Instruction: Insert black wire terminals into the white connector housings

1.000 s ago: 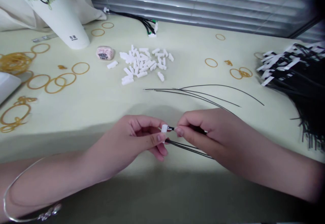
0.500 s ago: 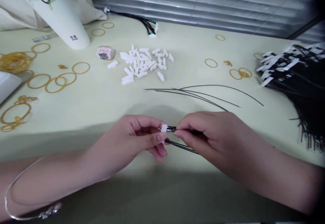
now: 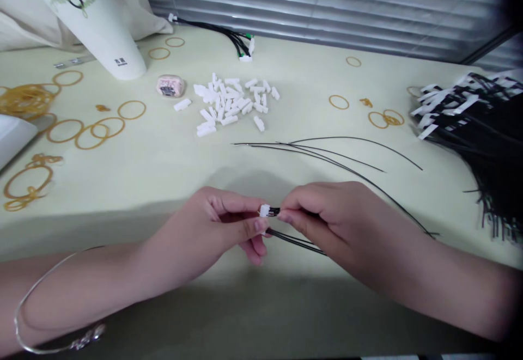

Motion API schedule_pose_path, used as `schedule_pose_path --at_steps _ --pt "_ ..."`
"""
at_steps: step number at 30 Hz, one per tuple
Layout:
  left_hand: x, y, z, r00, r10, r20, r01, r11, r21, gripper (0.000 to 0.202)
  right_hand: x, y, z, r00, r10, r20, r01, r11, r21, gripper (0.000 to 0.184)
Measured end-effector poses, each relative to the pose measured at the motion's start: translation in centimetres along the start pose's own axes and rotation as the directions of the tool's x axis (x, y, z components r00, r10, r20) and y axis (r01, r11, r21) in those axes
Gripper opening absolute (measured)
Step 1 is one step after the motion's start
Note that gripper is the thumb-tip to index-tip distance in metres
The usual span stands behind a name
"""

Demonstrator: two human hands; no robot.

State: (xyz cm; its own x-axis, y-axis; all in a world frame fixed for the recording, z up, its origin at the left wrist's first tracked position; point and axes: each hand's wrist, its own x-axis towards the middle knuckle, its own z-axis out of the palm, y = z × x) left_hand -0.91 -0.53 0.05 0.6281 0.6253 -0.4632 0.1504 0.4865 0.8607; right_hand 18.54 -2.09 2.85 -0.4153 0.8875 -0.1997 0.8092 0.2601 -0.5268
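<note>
Between the thumb and fingers of my left hand (image 3: 229,221) is a small white connector housing (image 3: 265,211). My right hand (image 3: 327,213) pinches black wires (image 3: 274,212) close to that housing, and their ends meet its right side. More black wires (image 3: 294,240) run from below the housing, under my right hand. Just beyond both hands, several loose black wires (image 3: 327,156) lie on the table. A pile of white connector housings (image 3: 229,101) sits farther back.
Rubber bands (image 3: 100,133) are scattered at left, near a white tumbler (image 3: 108,28) and a small pink object (image 3: 170,86). A finished-looking wire harness (image 3: 216,28) lies by the blinds (image 3: 327,11). At right is a large bundle of black wires (image 3: 486,131) with white ends.
My right hand has shifted slightly left, bringing the pinched wires closer to the housing. Less wire now shows between its fingertips and the connector.
</note>
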Motion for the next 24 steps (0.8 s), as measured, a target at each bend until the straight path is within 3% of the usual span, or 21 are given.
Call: schedule_pose_path --at_steps 9,16,24 --pt "0.26 -0.08 0.14 1.0 -0.009 -0.006 0.008 0.991 -0.132 0.018 -0.35 -0.4 -0.44 0.997 -0.014 -0.078 0.011 0.999 -0.049 0.021" --pt "0.22 -0.11 0.15 1.0 -0.021 -0.004 0.02 0.989 -0.148 0.016 -0.34 -0.16 -0.26 0.992 -0.012 -0.124 0.005 0.998 -0.058 0.019" --pt "0.22 -0.11 0.15 1.0 0.008 0.009 -0.007 0.988 -0.151 0.012 -0.61 -0.13 -0.09 0.976 -0.093 -0.195 0.068 0.989 -0.134 0.017"
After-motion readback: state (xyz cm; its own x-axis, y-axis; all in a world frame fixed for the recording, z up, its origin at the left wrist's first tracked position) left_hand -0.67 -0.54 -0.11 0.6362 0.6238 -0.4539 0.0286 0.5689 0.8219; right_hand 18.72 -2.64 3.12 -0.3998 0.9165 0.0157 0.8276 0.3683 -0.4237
